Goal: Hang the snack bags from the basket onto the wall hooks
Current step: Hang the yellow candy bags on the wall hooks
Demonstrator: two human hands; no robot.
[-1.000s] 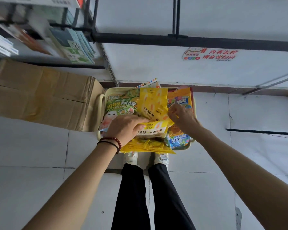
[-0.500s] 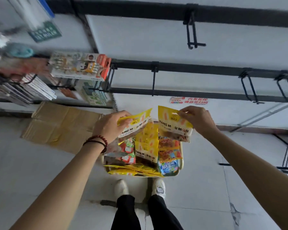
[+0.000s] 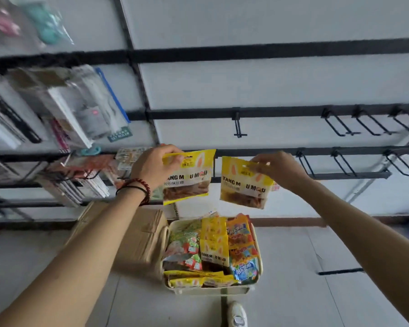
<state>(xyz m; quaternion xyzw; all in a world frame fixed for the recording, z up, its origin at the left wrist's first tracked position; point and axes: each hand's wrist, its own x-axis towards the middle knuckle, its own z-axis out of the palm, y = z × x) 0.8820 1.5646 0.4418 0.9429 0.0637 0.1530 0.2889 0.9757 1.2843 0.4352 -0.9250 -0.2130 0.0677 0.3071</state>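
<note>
My left hand (image 3: 151, 166) grips the top edge of a yellow snack bag (image 3: 187, 178) and holds it up in front of the wall. My right hand (image 3: 276, 166) pinches the top of a second yellow snack bag (image 3: 243, 185) next to it. Both bags hang below a single black wall hook (image 3: 238, 127) on a black rail (image 3: 269, 113), apart from it. On the floor below stands the cream basket (image 3: 208, 290), filled with several yellow, green and orange snack bags (image 3: 214, 246).
More black double hooks (image 3: 340, 126) line the rails to the right. Packaged goods (image 3: 64, 109) hang on the left part of the wall. A cardboard box (image 3: 137, 232) lies left of the basket. One white shoe (image 3: 237, 313) shows at the bottom.
Both hands lifted a yellow bag each out of the basket and raised them toward the wall rails. The view tilted upward, showing more hooks.
</note>
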